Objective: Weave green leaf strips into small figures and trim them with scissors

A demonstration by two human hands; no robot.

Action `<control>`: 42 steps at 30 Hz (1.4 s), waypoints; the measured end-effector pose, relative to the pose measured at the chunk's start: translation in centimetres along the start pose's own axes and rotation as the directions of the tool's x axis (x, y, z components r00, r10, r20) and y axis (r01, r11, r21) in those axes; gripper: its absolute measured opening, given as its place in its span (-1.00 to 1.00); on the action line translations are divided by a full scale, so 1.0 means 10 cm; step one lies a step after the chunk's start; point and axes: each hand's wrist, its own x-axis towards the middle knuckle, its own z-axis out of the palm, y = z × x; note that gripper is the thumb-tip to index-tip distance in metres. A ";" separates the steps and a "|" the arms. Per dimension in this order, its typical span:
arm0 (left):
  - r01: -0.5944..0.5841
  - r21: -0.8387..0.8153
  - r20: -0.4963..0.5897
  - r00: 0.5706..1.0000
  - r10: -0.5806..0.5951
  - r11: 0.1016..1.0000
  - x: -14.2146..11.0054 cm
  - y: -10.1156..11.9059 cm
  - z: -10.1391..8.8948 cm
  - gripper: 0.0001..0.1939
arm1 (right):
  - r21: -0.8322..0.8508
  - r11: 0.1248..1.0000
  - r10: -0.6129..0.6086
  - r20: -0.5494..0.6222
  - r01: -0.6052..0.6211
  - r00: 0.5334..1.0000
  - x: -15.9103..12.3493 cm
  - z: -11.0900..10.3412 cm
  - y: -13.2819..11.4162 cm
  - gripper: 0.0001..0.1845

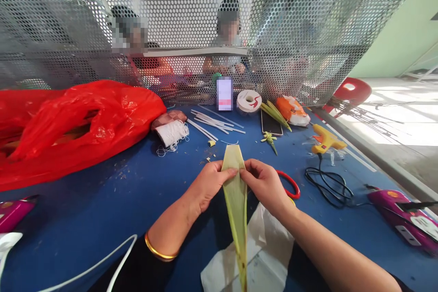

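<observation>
A long pale-green leaf strip (236,210), wide and cut straight at the far end, narrows toward me. My left hand (214,180) pinches its left edge, the thumb lying on top. On the opposite edge my right hand (263,180) pinches with thumb and fingers. The two thumbs nearly meet across the leaf. Under the leaf's near end lies a crumpled white paper tissue (268,242). Red-handled scissors (294,185) are partly hidden behind my right hand.
A red plastic bag (78,127) fills the left. Beyond my hands are a white thread spool (171,133), white sticks (215,122), a phone (224,93), a ribbon roll (249,101) and folded leaves (276,115). A yellow glue gun (328,139) and purple power strip (404,219) lie right.
</observation>
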 end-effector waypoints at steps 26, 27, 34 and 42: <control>-0.084 0.074 -0.066 0.994 0.089 0.994 -0.01 0.03 0.03 -0.73 | -0.132 0.991 -0.022 -0.055 0.014 0.998 -0.03 0.02 0.05 -0.82; -0.082 0.061 -0.065 0.994 0.086 0.995 -0.01 0.03 0.03 -0.73 | -0.118 0.993 -0.024 -0.048 0.018 0.999 -0.03 0.02 0.05 -0.83; -0.085 0.070 -0.056 0.994 0.089 0.994 -0.01 0.04 0.03 -0.71 | 0.065 0.992 -0.107 -0.003 0.107 0.994 -0.06 0.03 0.00 -0.81; -0.152 0.193 -0.145 0.973 0.182 0.969 0.02 -0.03 0.03 -0.69 | 0.025 0.996 -0.090 0.002 0.090 0.996 -0.06 0.03 -0.01 -0.80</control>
